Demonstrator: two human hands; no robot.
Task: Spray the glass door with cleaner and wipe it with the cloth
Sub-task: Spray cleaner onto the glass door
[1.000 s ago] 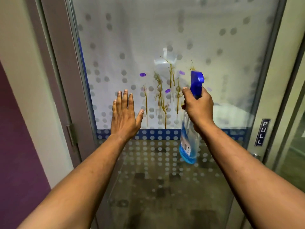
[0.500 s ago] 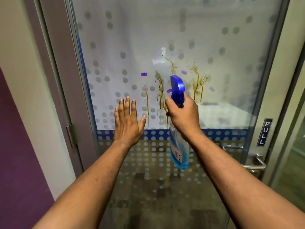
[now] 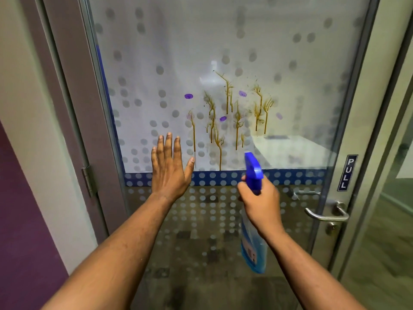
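The glass door [image 3: 279, 52] fills the view, its metal frame running down both sides, with a hinge [image 3: 89, 181] at the left edge and a handle [image 3: 326, 214] near the right edge. Brown drip streaks [image 3: 226, 113] and purple smudges [image 3: 188, 96] sit mid-pane, above a blue dotted band [image 3: 290, 176]; the frosted glass above them is open. The left hand [image 3: 169, 168] is spread flat, fingers wide, at the pane's lower left. The right hand [image 3: 261, 208] grips the spray bottle [image 3: 253, 249] below the streaks, nozzle toward the glass.
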